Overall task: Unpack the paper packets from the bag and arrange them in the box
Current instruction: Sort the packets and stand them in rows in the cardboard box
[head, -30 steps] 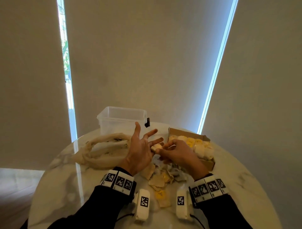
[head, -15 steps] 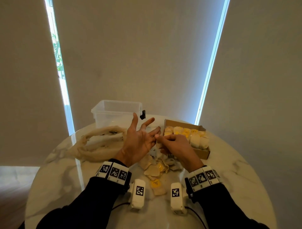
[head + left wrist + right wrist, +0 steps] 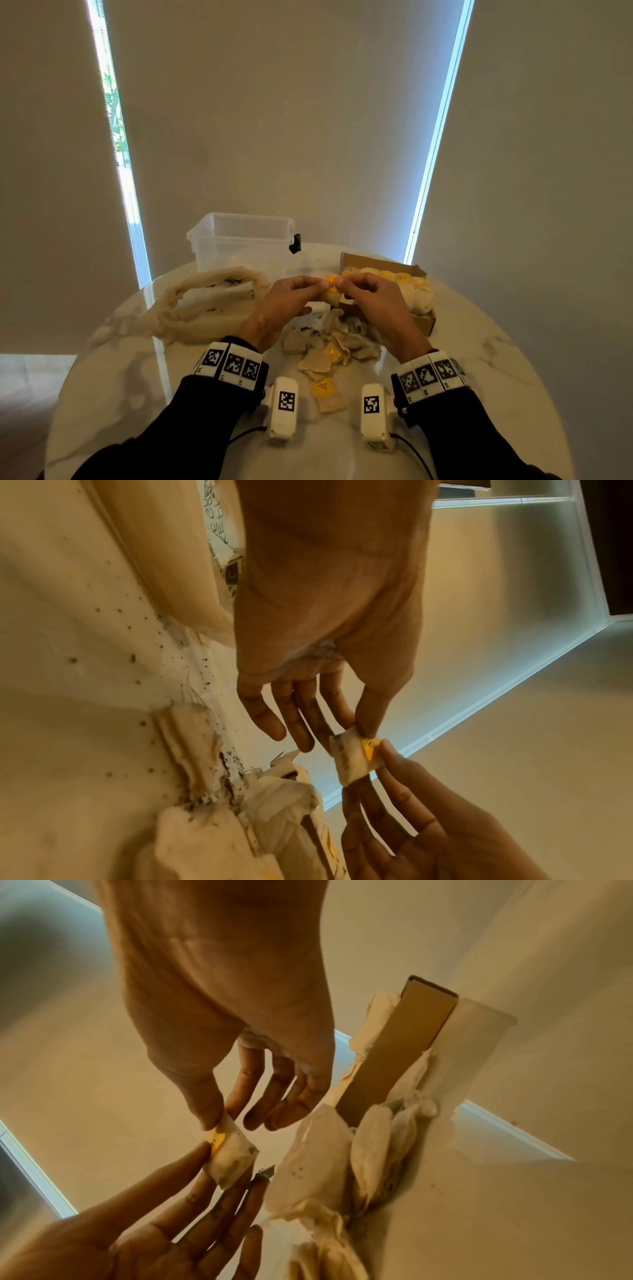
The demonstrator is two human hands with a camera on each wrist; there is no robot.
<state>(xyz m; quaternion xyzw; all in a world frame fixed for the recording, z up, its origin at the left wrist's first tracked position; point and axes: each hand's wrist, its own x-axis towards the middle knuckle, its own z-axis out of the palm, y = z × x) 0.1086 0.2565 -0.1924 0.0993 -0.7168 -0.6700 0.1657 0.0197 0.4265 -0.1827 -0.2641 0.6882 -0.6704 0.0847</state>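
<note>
Overall light: dim and warm in all three views, with a yellow-brown cast.
Source: two narrow bright strips of daylight (image 3: 118,144) beside the closed blinds (image 3: 274,120), blown out to white-blue.
Glare: a pale streak reflects on the glossy surface (image 3: 161,342) below the left strip.
Shadows: soft; the sleeves (image 3: 191,421) read nearly black.
Distortion: the strips lean outward toward the head view's edges; wrist views stretch strongly.
Focus: wrist views soft, far walls smeared.

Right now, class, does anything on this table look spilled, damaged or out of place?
Yes. Dark specks lie scattered on the table around the loose packets, as if their contents had leaked. The packet pinched by the left hand and right hand looks stained.
</note>
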